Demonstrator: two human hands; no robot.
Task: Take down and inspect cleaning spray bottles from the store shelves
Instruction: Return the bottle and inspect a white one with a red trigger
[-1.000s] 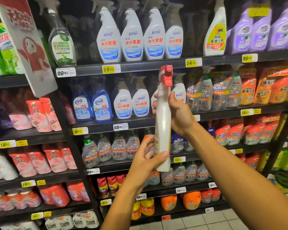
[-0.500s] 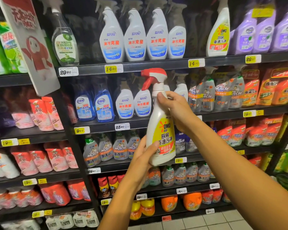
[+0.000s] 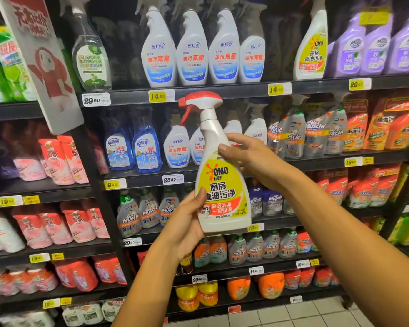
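At the lower centre of the frame the left hand (image 3: 187, 223) cradles the base of the OMO kitchen degreaser spray bottle (image 3: 222, 185), thumb curled onto the label's left edge. The bottle stands upright at centre frame, off the shelves, red trigger head (image 3: 198, 102) pointing left, front label facing the camera. Right of centre, the right hand (image 3: 250, 156) wraps the bottle's shoulder from behind, fingertips on its front. To inspect well, I judge both grips should stay clear of the trigger, with the label square to the eyes. A matching OMO bottle (image 3: 313, 50) stands on the top shelf (image 3: 222, 92), upper right.
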